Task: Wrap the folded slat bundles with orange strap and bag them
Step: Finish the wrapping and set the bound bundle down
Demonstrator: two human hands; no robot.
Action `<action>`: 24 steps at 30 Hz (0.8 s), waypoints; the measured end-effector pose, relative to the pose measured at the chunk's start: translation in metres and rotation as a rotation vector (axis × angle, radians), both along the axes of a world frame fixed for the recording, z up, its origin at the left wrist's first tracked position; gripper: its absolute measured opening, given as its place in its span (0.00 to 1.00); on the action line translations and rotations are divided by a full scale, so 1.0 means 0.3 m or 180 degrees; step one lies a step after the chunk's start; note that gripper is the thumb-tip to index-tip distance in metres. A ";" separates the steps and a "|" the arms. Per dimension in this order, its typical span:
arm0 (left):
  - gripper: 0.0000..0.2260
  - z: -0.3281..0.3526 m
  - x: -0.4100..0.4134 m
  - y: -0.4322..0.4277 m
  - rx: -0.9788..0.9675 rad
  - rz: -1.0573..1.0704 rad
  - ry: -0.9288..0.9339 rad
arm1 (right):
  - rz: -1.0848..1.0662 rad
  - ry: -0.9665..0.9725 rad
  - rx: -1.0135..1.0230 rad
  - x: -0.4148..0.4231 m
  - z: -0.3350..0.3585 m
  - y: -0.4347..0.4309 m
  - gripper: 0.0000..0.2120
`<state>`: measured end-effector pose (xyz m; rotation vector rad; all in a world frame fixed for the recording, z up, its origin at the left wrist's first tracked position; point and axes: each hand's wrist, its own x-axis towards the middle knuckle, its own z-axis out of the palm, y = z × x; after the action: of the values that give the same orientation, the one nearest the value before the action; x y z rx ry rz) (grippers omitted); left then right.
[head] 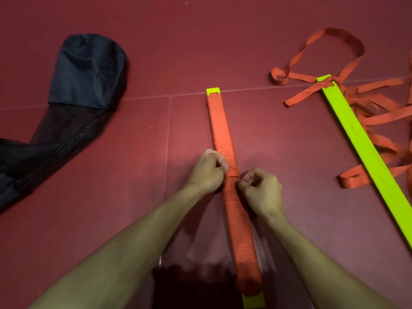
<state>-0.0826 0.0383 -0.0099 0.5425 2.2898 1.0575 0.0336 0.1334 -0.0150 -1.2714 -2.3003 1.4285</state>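
Two bare forearms reach from the near edge to the bundle (219, 130), which lies lengthwise on the red floor (289, 130), wound in orange strap (243, 237) with green tips bare at both ends. At its middle the left hand (208, 169) and right hand (259, 189), fingers curled, pinch the strap from either side. The bag (84, 70) lies well to the left, and a second bundle (356, 139) trailing loose strap (354, 180) lies to the right

On my feed the strap (352, 180) reads as woven cloth, ribbed and matt, both lying loose and wound round the bundle (219, 121). The slats (356, 139) look like smooth plastic with a faint gloss. The bag (87, 70) is thin, crinkled black cloth above and open mesh (62, 134) below. The floor (223, 41) looks matt and finely grained.
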 end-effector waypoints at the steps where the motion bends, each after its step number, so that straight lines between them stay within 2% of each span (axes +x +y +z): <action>1: 0.16 0.002 0.002 0.002 -0.0026 -0.0006 0.0009 | 0.0002 -0.0003 -0.0015 0.001 -0.003 0.001 0.09; 12: 0.12 0.032 0.006 -0.003 -0.0154 0.0027 -0.0276 | -0.0470 0.0481 -0.0653 0.003 -0.052 -0.007 0.10; 19: 0.04 0.024 -0.001 -0.004 -0.0244 -0.0173 -0.0125 | -0.0012 0.0628 -0.0185 0.007 -0.038 -0.014 0.10; 24: 0.06 0.032 0.003 -0.003 -0.0263 -0.0071 -0.0143 | 0.0272 0.0464 -0.0009 0.020 -0.026 -0.008 0.11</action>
<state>-0.0818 0.0374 -0.0003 0.5050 2.2718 0.9506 0.0396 0.1310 -0.0229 -1.0435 -2.2810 1.4982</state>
